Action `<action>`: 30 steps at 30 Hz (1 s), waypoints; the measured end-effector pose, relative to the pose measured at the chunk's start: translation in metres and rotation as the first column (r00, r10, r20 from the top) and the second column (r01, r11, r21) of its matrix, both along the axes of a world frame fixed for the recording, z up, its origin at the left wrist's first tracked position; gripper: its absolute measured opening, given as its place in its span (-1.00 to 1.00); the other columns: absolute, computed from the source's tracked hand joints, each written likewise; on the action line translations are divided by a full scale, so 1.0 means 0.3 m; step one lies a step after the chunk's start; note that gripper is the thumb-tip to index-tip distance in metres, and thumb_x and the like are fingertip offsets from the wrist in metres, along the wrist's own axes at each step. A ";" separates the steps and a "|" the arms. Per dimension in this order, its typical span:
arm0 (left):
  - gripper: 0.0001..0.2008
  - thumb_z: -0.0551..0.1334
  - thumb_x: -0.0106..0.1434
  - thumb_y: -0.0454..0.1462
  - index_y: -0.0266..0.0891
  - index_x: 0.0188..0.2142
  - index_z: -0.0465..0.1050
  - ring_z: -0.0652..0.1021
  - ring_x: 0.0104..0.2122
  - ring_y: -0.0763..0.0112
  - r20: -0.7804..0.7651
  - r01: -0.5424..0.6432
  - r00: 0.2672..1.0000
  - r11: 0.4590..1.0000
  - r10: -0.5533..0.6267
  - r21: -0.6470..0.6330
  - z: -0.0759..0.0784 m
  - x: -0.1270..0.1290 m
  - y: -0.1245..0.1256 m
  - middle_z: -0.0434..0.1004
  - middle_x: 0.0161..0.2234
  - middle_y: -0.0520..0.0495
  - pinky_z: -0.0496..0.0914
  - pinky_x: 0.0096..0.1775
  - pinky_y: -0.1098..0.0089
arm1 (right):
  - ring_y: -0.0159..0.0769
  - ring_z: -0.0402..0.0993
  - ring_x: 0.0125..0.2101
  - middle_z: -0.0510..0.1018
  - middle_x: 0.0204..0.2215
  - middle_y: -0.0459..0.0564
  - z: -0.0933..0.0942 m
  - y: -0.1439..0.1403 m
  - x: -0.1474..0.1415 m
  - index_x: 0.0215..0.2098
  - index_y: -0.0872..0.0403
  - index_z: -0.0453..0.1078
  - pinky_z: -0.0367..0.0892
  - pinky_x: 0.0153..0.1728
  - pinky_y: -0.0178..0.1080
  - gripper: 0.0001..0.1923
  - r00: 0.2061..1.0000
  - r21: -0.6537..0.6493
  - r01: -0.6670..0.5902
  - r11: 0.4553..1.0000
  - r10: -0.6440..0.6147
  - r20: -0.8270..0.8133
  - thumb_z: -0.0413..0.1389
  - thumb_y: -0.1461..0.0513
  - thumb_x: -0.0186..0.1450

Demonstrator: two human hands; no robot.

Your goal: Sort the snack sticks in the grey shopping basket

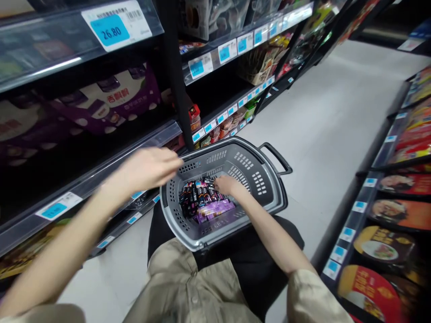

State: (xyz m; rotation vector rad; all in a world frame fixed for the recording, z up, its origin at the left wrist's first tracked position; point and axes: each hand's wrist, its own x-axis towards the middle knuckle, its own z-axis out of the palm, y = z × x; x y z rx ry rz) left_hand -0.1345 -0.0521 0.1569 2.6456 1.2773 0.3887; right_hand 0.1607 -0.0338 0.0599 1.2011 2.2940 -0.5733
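A grey plastic shopping basket [259,190] rests on my lap. Inside it lie several dark snack packets [198,190] and purple packets [215,210]. My right hand [227,184] reaches into the basket and touches the dark packets; whether it grips one I cannot tell. My left hand [150,168] hovers blurred at the basket's left rim, fingers stretched out, holding nothing, just in front of the shelf edge.
Shelves on the left hold purple packages [114,105] behind a clear rail with blue price tags [114,29]. More shelves with red and orange packs [393,211] line the right. A pale floor aisle [323,121] runs ahead between them.
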 end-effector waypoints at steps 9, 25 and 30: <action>-0.71 0.35 0.08 -0.47 -0.19 -0.21 0.69 0.69 -0.18 0.14 -0.496 -0.076 0.823 0.810 -0.278 -0.581 -0.704 0.308 0.050 0.69 -0.17 -0.26 0.52 -0.09 0.30 | 0.12 0.62 -0.01 0.64 -0.05 0.37 0.006 -0.049 0.012 0.17 0.20 0.44 0.48 -0.10 -0.03 -0.61 0.995 0.080 -0.004 0.997 0.012 -0.102 -0.02 0.25 0.46; -0.84 0.14 0.37 -0.32 -0.26 -0.14 0.50 0.59 -0.12 0.31 0.095 0.147 0.989 0.842 -0.114 -0.519 -0.780 0.320 0.106 0.60 -0.17 -0.15 0.46 0.00 0.33 | 0.08 0.58 0.04 0.62 -0.02 0.37 0.010 -0.048 -0.004 0.16 0.23 0.40 0.45 -0.05 -0.09 -0.62 0.998 0.067 0.034 0.997 -0.030 -0.055 0.05 0.19 0.46; -0.62 0.39 0.19 -0.02 -0.24 -0.22 0.37 0.53 -0.45 0.47 0.603 0.130 0.620 0.692 0.502 -0.710 -0.706 0.352 0.132 0.42 -0.43 0.10 0.57 -0.30 0.34 | 0.12 0.60 -0.01 0.64 -0.12 0.40 0.014 -0.053 0.011 0.18 0.29 0.34 0.44 -0.09 -0.10 -0.50 0.989 0.171 0.127 0.977 -0.111 -0.097 0.04 0.05 0.50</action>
